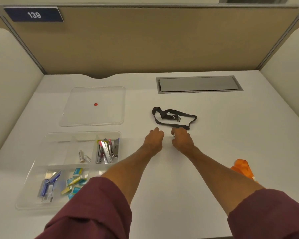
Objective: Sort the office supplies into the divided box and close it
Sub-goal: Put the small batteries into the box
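The clear divided box (41, 171) stands open at the near left. Its compartments hold several staplers (107, 150), two small white tubes (83, 156), blue staplers (47, 186) and several staple packets (74, 180). Its clear lid (93, 106), with a red dot, lies flat behind it. A black lanyard (173, 118) lies loose in the middle of the desk. My left hand (154, 139) is curled shut just in front of the lanyard; what it holds is hidden. My right hand (182, 140) is beside it, closed on a small white-silver item (173, 136).
An orange object (243, 169) lies at the near right, partly behind my right forearm. A grey cable hatch (198, 84) is set into the white desk at the back right. Tan partition walls enclose the desk on three sides.
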`<state>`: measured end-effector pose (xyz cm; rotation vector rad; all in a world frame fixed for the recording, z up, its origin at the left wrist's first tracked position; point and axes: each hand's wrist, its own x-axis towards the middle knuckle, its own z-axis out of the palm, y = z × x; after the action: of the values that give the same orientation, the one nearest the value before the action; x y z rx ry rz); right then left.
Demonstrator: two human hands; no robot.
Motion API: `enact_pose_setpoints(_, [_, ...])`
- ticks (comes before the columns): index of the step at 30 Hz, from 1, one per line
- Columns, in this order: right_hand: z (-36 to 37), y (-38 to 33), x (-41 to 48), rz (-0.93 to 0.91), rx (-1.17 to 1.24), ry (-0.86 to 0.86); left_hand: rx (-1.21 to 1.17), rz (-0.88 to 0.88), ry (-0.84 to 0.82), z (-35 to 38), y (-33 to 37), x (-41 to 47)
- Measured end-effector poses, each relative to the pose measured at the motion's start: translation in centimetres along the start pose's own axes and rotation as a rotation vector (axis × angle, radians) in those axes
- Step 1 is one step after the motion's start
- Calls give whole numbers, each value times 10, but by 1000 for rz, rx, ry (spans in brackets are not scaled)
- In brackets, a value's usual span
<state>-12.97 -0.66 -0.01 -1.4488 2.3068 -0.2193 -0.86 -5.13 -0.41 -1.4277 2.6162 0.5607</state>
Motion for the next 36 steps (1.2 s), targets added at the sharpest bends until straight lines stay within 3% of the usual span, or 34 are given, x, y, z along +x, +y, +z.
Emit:
enact_pose_setpoints(11, [-5,-121,-14,-286,38,37,-216,-65,202,-73,-92,-52])
enact_pose_setpoints(22, [25,-250,-42,-435,44,11,-243,-202,344,-107,-214,-118])
enact_pose_setpoints(36, [75,-296,-57,-384,1,-54,-296,-186,73,-52,-259,-137])
